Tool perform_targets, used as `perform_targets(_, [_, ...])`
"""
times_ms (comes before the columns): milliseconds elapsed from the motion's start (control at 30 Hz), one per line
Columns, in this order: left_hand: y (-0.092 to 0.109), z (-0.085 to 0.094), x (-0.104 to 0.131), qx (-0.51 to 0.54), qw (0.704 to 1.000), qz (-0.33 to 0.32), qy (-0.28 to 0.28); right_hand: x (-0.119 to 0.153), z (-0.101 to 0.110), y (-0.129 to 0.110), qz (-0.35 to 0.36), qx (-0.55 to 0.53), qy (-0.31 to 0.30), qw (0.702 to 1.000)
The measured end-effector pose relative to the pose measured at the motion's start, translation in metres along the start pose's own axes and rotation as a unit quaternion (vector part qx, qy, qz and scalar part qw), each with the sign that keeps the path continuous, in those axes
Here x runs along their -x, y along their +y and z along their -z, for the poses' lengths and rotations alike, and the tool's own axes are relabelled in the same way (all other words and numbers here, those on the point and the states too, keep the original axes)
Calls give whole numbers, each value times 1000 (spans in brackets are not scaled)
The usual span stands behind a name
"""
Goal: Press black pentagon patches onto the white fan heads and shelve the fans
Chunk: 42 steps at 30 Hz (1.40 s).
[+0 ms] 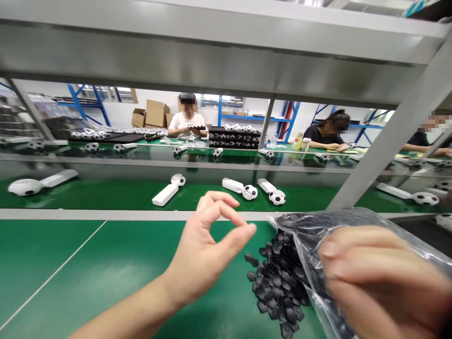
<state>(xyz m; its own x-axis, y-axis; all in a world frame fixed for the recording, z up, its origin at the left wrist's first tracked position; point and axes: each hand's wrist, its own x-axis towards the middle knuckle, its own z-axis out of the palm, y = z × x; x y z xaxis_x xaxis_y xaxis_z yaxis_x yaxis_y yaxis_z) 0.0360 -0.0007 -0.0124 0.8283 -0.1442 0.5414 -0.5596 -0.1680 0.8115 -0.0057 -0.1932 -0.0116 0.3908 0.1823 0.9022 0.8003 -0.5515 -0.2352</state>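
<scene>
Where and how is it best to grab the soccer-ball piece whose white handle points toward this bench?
Probably its white handle, from the near side, pinched across the long edges: it's a straight, narrow block slanting this way, the ball beyond it.

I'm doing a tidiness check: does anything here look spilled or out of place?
Yes: black pentagonal pieces lie in a loose heap on the green tabletop, at the mouth of the plastic bag. A few sit apart at the heap's left edge. It resembles a spill, though it may be deliberate.
</scene>
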Motion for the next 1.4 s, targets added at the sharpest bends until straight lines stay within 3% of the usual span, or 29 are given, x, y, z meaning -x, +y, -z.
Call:
perform_targets(100, [-1, -8, 4, 1, 999, 9, -53, -8, -11, -14, -46, -50, -32, 997])
perform_targets(200, [0, -11, 7, 18, 998, 12, -67, -9, -16, -19, -27, -46, -95, 994])
perform_targets(533, [-2, -10, 4, 64, 992, 52, -95, -1, -21, -11, -64, -42, -145, 986])
perform_targets(733, [-7, -10, 5, 119, 982, 69, -133, -5, -17, -6, 64, 1, -185, 981])
perform_targets(1167, [-5, -9, 6, 137, 973, 75, -172, -6, -14, -8, 36, -22, -185, 982])
perform_targets(1267, [-3, -8, 7, 119, 978, 64, -162, -6, -14, -7, 0, -42, -191, 981])
perform_targets(1400, [1, -8, 7, 59, 990, 29, -128, -5, -15, -5, 0, -69, -202, 977])
